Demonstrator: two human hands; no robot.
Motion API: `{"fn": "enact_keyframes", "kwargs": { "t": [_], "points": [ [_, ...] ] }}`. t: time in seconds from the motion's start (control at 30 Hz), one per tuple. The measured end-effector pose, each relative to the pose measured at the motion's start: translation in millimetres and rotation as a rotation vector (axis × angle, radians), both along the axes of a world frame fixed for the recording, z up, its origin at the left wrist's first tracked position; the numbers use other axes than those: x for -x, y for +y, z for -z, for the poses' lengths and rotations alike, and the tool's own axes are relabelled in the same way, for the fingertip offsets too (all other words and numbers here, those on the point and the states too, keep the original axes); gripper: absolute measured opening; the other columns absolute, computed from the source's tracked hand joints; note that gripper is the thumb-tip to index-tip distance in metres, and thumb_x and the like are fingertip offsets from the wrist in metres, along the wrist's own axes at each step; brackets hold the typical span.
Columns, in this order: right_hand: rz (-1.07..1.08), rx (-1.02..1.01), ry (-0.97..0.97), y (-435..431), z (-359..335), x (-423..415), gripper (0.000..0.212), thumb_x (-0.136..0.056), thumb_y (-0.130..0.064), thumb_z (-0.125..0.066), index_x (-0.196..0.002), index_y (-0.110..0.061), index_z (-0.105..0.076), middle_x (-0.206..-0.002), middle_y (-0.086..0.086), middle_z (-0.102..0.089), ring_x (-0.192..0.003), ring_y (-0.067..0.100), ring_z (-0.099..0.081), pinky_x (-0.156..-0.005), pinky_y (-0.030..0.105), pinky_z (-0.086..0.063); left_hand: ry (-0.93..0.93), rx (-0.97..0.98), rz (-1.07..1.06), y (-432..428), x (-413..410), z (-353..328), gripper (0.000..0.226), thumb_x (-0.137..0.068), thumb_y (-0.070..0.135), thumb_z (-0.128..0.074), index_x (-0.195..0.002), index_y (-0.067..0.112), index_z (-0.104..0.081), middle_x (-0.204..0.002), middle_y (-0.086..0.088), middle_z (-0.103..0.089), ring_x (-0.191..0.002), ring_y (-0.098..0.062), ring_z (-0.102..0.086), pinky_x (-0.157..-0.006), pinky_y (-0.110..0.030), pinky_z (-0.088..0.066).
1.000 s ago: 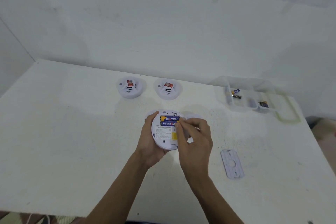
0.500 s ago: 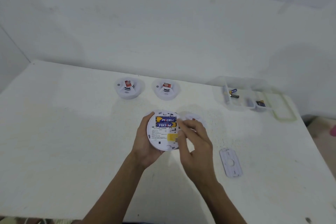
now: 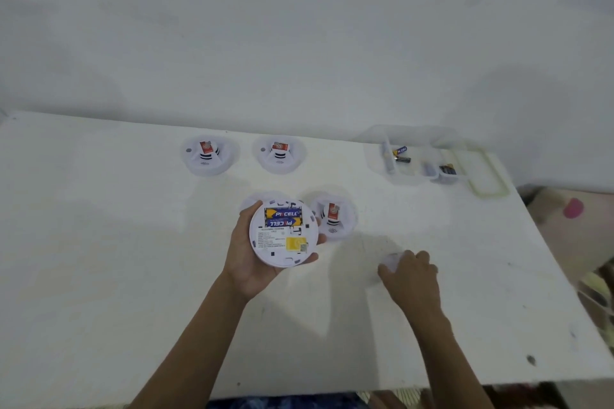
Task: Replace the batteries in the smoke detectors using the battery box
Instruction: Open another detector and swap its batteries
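My left hand (image 3: pixel 247 262) holds a round white smoke detector (image 3: pixel 282 236) with its back up. Two blue and yellow batteries (image 3: pixel 283 218) lie side by side in its open compartment. My right hand (image 3: pixel 410 276) is down on the table to the right, fingers closed over the flat white battery cover (image 3: pixel 392 261), of which only an edge shows. The clear battery box (image 3: pixel 375 156) stands at the back right with a few loose batteries (image 3: pixel 400 155) in its compartments.
Two more smoke detectors (image 3: pixel 207 154) (image 3: pixel 279 154) sit at the back of the white table (image 3: pixel 99 242), a third (image 3: pixel 334 217) just right of the held one. The box lid (image 3: pixel 486 176) lies beside the box. The table's right edge is close to the box.
My right hand has left the held detector's batteries and dropped right onto the battery cover on the table. The left hand keeps holding the detector.
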State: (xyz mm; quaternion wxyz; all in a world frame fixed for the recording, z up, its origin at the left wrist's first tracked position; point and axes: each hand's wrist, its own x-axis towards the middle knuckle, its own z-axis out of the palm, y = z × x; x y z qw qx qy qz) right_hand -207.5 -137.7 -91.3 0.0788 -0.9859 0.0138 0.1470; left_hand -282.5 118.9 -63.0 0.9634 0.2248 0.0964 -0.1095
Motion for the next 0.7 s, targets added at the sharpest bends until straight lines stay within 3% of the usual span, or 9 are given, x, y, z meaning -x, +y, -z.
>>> {"fn": "enact_keyframes", "kwargs": {
  "t": [0.1,0.2,0.27,0.33,0.37,0.43,0.5,0.57,0.7],
  "points": [
    [0.038,0.043,0.038,-7.3,11.3,0.6,0.065,-0.07,-0.058,-0.029,-0.102,-0.01,-0.058,-0.108,0.01,-0.056,-0.095,0.03,-0.046,-0.068,0.032,-0.029,-0.012,0.024,0.032,-2.4,-0.6,4.3,0.062,-0.092,0.054,-0.027,-0.123,0.011,-0.059,-0.128,-0.023,-0.055,-0.115,-0.049,-0.053,-0.09,-0.054,-0.05],
    [0.156,-0.042,0.001,-4.8,-5.2,-1.9,0.059,-0.078,-0.05,-0.06,-0.114,-0.005,-0.048,-0.114,0.014,-0.05,-0.108,0.035,-0.047,-0.084,0.038,-0.04,-0.052,0.034,0.056,-3.8,-0.4,5.2,0.059,-0.086,0.051,-0.049,-0.128,0.011,-0.055,-0.13,-0.023,-0.054,-0.118,-0.049,-0.051,-0.092,-0.055,-0.047],
    [0.158,-0.056,-0.031,-4.5,-11.3,-3.7,0.05,-0.08,-0.039,-0.066,-0.113,-0.008,-0.044,-0.111,0.012,-0.049,-0.107,0.034,-0.048,-0.088,0.039,-0.04,-0.057,0.043,0.064,-4.6,0.2,3.9,0.062,-0.08,0.049,-0.061,-0.129,0.011,-0.055,-0.13,-0.023,-0.054,-0.118,-0.049,-0.051,-0.093,-0.055,-0.047],
    [0.095,-0.096,-0.083,-3.0,-10.4,-4.7,0.017,-0.088,-0.025,-0.057,-0.092,-0.012,-0.047,-0.096,0.008,-0.051,-0.091,0.027,-0.049,-0.079,0.036,-0.041,-0.074,0.042,0.062,-5.6,0.4,5.9,0.062,-0.078,0.05,-0.062,-0.127,0.011,-0.057,-0.13,-0.023,-0.055,-0.117,-0.048,-0.052,-0.092,-0.055,-0.047],
    [0.074,-0.15,-0.104,-0.4,-9.5,-4.3,0.015,-0.089,-0.018,-0.054,-0.078,-0.014,-0.044,-0.085,0.005,-0.049,-0.08,0.024,-0.047,-0.071,0.033,-0.04,-0.076,0.038,0.058,-5.8,0.6,7.6,0.062,-0.079,0.05,-0.06,-0.127,0.011,-0.057,-0.13,-0.023,-0.055,-0.117,-0.048,-0.052,-0.092,-0.055,-0.047],
    [0.052,-0.319,-0.142,4.9,-8.0,-4.3,0.036,-0.087,-0.006,-0.054,-0.062,-0.017,-0.03,-0.065,-0.001,-0.037,-0.062,0.018,-0.039,-0.054,0.027,-0.03,-0.064,0.034,0.048,-6.1,1.0,9.2,0.062,-0.081,0.051,-0.056,-0.128,0.011,-0.055,-0.131,-0.023,-0.054,-0.118,-0.049,-0.051,-0.091,-0.055,-0.047],
    [0.065,-0.439,-0.175,13.3,-16.8,-4.2,0.041,-0.085,-0.002,-0.055,-0.061,-0.017,-0.025,-0.058,-0.002,-0.03,-0.051,0.015,-0.034,-0.049,0.026,-0.023,-0.046,0.021,0.028,-7.1,1.2,9.1,0.064,-0.079,0.05,-0.06,-0.13,0.011,-0.052,-0.132,-0.024,-0.052,-0.118,-0.051,-0.05,-0.089,-0.056,-0.047],
    [0.074,-0.589,-0.163,23.7,-29.1,-1.9,0.039,-0.084,-0.004,-0.056,-0.062,-0.017,-0.025,-0.058,0.0,-0.03,-0.05,0.02,-0.043,-0.05,0.027,-0.025,-0.037,0.012,0.0,-7.1,0.5,7.5,0.069,-0.075,0.048,-0.068,-0.13,0.012,-0.051,-0.133,-0.024,-0.051,-0.118,-0.052,-0.049,-0.087,-0.058,-0.047],
    [-0.044,-0.913,-0.069,47.1,-63.7,8.1,0.037,-0.079,-0.01,-0.068,-0.066,-0.013,-0.033,-0.059,0.0,-0.038,-0.051,0.012,-0.032,-0.044,0.022,-0.032,0.016,-0.032,-0.043,-9.8,0.8,1.0,0.066,-0.077,0.05,-0.062,-0.13,0.012,-0.052,-0.136,-0.026,-0.046,-0.118,-0.051,-0.049,-0.086,-0.057,-0.048]
  ]
}}
